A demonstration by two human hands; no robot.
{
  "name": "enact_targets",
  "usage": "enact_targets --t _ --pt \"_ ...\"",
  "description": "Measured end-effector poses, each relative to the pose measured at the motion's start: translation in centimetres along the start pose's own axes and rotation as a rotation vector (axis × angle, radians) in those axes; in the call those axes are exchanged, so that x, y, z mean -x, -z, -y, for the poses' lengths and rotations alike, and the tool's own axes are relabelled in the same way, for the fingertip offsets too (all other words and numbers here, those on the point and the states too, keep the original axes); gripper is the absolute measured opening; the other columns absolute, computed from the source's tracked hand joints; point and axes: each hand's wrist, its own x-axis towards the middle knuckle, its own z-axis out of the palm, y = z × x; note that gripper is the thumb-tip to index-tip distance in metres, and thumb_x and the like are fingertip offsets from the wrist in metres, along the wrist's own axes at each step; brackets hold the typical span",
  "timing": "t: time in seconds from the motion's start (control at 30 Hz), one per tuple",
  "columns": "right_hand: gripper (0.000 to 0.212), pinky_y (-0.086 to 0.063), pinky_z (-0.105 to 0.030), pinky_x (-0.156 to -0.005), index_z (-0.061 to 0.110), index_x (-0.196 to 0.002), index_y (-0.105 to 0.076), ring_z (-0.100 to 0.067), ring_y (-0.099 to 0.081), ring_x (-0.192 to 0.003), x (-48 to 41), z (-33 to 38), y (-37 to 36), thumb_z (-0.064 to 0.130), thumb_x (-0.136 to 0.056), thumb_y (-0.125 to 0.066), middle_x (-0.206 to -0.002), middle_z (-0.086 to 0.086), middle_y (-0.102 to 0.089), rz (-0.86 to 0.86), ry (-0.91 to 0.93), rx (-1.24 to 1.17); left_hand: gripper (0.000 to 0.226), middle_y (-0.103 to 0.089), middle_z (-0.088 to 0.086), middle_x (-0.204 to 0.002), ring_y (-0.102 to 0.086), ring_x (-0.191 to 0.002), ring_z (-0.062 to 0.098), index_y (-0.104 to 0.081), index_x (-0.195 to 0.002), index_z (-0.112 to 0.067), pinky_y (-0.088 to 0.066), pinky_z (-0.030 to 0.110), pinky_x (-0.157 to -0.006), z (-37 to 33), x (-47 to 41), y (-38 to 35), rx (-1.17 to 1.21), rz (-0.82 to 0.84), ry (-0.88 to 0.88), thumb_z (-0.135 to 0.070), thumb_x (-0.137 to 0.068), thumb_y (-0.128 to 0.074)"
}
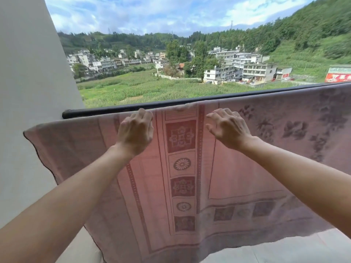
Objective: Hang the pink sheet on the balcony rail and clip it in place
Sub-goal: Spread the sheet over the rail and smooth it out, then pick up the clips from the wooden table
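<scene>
The pink sheet [182, 168], patterned with dark red squares and flowers, drapes over the black balcony rail [106, 110] and hangs down toward the floor. Its left corner sticks out past the rail's left end. My left hand [135, 132] is at the sheet's top edge just below the rail, fingers curled onto the cloth. My right hand [227, 128] hovers to the right of it with fingers spread, against or just in front of the sheet; I cannot tell if it touches. No clip is visible.
A white wall [32, 92] rises on the left where the rail ends. Pale floor tiles [275, 251] show below the sheet. Beyond the rail lie fields, buildings and wooded hills far below.
</scene>
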Motion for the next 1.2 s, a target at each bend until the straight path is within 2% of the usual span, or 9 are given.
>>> enact_targets --t 0.17,0.3,0.47,0.6,0.83,0.93,1.2 --pt "0.038 -0.046 -0.039 -0.085 0.021 -0.109 -0.066 -0.027 -0.058 -0.107 10.6 -11.2 3.8 0.05 -0.094 -0.046 -0.114 -0.004 -0.064 0.236 -0.262 0.058 0.008 -0.056 0.006 -0.09 -0.061 -0.083 0.028 -0.055 -0.092 -0.01 -0.04 0.035 -0.06 -15.3 -0.6 -5.9 0.136 0.196 -0.108 -0.017 -0.092 -0.051" --pt "0.039 -0.046 -0.038 -0.085 0.021 -0.11 -0.066 -0.026 -0.059 -0.106 19.7 -19.2 6.6 0.05 -0.095 -0.044 -0.114 -0.004 -0.064 0.355 -0.407 0.12 0.01 -0.056 0.009 -0.096 -0.06 -0.087 0.032 -0.054 -0.094 -0.009 -0.048 0.039 -0.064 -27.1 -0.8 -10.7 0.226 0.354 -0.179 -0.017 -0.089 -0.05" --pt "0.036 -0.045 -0.037 -0.085 0.025 -0.11 -0.065 -0.025 -0.059 -0.108 29.2 -27.5 9.9 0.049 -0.095 -0.045 -0.114 -0.002 -0.062 0.481 -0.618 0.185 0.016 -0.056 0.009 -0.104 -0.06 -0.093 0.034 -0.056 -0.102 -0.011 -0.042 0.036 -0.064 -39.3 -1.8 -15.9 0.283 0.459 -0.305 -0.02 -0.09 -0.049" --pt "0.031 -0.048 -0.039 -0.086 0.024 -0.107 -0.064 -0.024 -0.057 -0.108 36.0 -34.3 12.0 0.043 -0.094 -0.043 -0.11 -0.001 -0.061 0.515 -0.809 0.217 0.017 -0.056 0.01 -0.102 -0.059 -0.091 0.035 -0.055 -0.102 -0.01 -0.048 0.04 -0.067 -49.7 -3.3 -20.3 0.368 0.517 -0.435 -0.019 -0.09 -0.047" --pt "0.03 -0.043 -0.034 -0.078 0.023 -0.115 -0.061 -0.024 -0.055 -0.109 43.4 -46.6 13.2 0.038 -0.095 -0.044 -0.117 -0.002 -0.059 0.564 -1.014 0.325 0.016 -0.054 0.007 -0.104 -0.058 -0.093 0.033 -0.054 -0.102 -0.014 -0.041 0.036 -0.064 -66.4 -7.4 -28.6 0.415 0.571 -0.666 -0.022 -0.09 -0.048" --pt "0.033 -0.046 -0.036 -0.082 0.023 -0.121 -0.059 -0.026 -0.056 -0.112 45.8 -52.1 14.0 0.038 -0.094 -0.046 -0.122 -0.003 -0.06 0.612 -1.119 0.347 0.016 -0.055 0.007 -0.104 -0.059 -0.093 0.033 -0.053 -0.101 -0.013 -0.041 0.036 -0.063 -73.2 -9.7 -31.6 0.453 0.602 -0.765 -0.02 -0.089 -0.047" --pt "0.033 -0.051 -0.037 -0.083 0.024 -0.117 -0.062 -0.028 -0.06 -0.106 52.4 -64.3 16.2 0.039 -0.092 -0.047 -0.117 -0.002 -0.065 0.566 -1.304 0.409 0.013 -0.055 0.007 -0.103 -0.059 -0.093 0.033 -0.052 -0.099 -0.014 -0.045 0.038 -0.065 -90.5 -13.8 -37.3 0.54 0.647 -1.01 -0.021 -0.09 -0.045"
